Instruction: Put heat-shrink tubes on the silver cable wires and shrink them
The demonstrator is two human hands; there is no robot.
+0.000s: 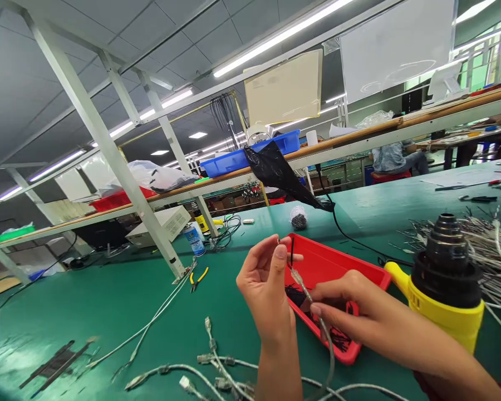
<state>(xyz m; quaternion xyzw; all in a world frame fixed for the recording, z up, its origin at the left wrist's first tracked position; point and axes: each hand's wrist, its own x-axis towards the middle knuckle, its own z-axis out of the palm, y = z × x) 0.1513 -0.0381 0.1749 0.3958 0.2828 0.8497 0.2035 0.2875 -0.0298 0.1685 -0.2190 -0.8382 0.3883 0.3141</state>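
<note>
My right hand [354, 309] grips a grey shielded cable [305, 291] between thumb and fingers, just below its stripped end. From that end a short black piece [292, 250], a thin wire or sleeve, points upward beside my left hand [269, 284]. The left thumb and index finger are pinched together on a fine wire end of the cable, its tip barely visible above the thumb. Both hands hover over a red tray [338, 253] that holds many small black pieces [340, 338], partly hidden by my right hand.
A yellow heat gun [446, 306] stands nozzle-up at right, before a cable bundle [476, 250]. White cables with connectors [217, 362] lie in front. Yellow-handled cutters [198, 279], a blue spray can [195, 240] and black strips [58, 365] are at left. A person [394, 153] sits beyond the shelf.
</note>
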